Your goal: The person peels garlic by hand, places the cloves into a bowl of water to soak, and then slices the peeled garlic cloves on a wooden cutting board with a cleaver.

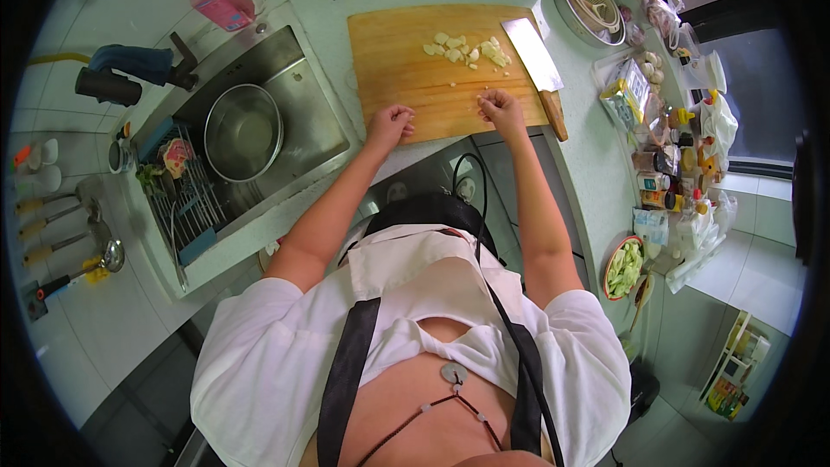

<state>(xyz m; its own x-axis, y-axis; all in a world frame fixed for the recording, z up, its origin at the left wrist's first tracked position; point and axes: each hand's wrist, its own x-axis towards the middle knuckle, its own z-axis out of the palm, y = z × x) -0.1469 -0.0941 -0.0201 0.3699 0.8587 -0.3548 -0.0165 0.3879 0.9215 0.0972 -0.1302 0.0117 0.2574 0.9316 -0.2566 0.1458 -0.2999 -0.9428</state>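
Observation:
A wooden cutting board [389,43] lies on the counter before me. Pale chopped pieces, apparently garlic [453,54], are heaped on its far half, with a few small bits strewn nearer. On the board's right side rests a cleaver [534,56], its wooden handle pointing toward me past the board's edge. My left hand [392,127] is at the near left edge of the board, fingers curled together. Over the near right part, my right hand [501,111] pinches thumb and fingers close to the cleaver's handle. Whatever either hand holds is too small or hidden to make out.
Left of the board is a sink [298,86] holding a metal basin [244,132] and a dish rack [186,182]. Along the right counter stand nested strainers [592,4], seasoning bottles [661,182] and a plate of sliced green vegetable [624,268]. A pink soap bottle [220,2] stands behind the sink.

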